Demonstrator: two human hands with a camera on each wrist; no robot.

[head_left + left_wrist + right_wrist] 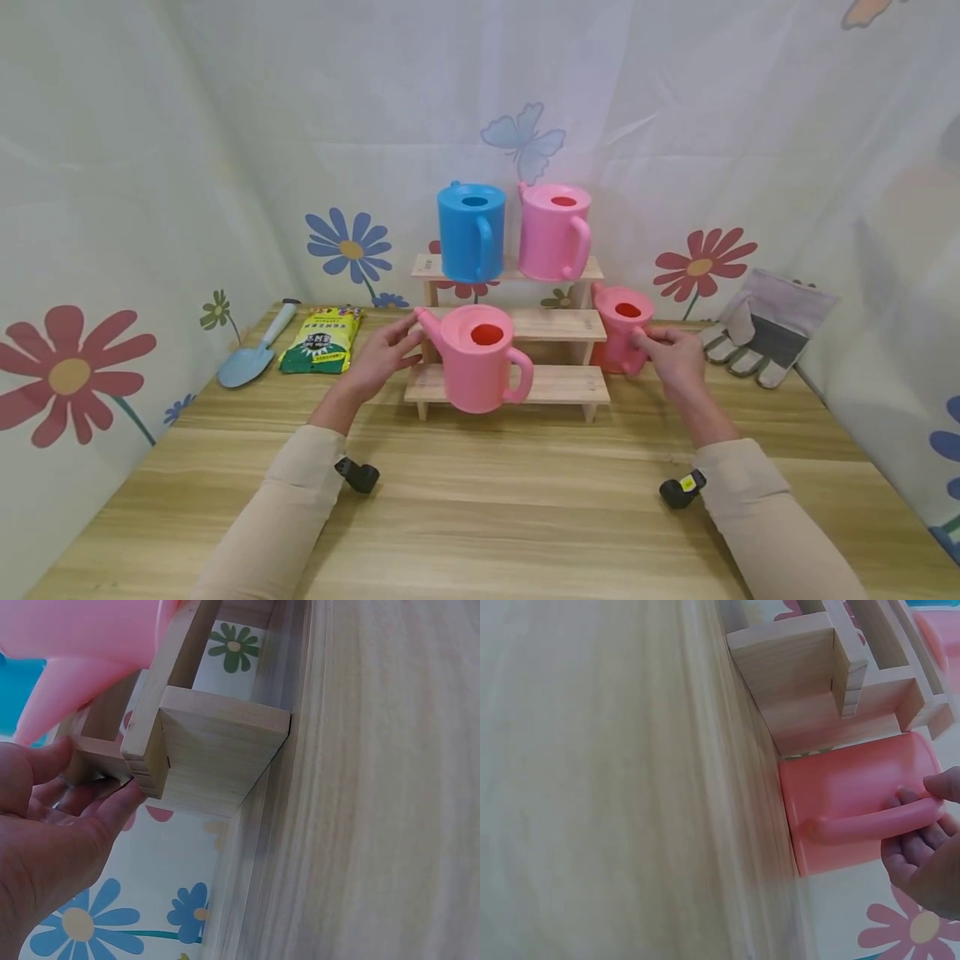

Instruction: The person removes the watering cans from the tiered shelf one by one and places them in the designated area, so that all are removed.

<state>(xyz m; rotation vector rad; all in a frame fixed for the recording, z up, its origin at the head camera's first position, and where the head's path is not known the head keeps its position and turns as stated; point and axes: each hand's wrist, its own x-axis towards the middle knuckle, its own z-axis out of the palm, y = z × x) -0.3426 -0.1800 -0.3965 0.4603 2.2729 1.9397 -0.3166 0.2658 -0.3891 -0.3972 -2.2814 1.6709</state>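
Observation:
My left hand (385, 357) is at the left end of the wooden stepped shelf (573, 385). Its thumb and fingers lie about the end of the middle step, as the left wrist view shows. Close above the thumb is the spout of a pink watering can (474, 375) on the lowest step. My right hand (677, 360) grips the handle of a second, coral-pink watering can (855, 784) beside the shelf's right end. That can is upright, its base at the tabletop. On the top step are a blue watering can (459, 242) and a lighter pink watering can (546, 242).
To the left lie a light-blue hand trowel (247, 365) and a yellow-green packet (321, 340). A gardening glove (772, 325) is on the right, just beyond my right hand. A flower-printed cloth (360, 108) rises behind and beside the wooden table (510, 500).

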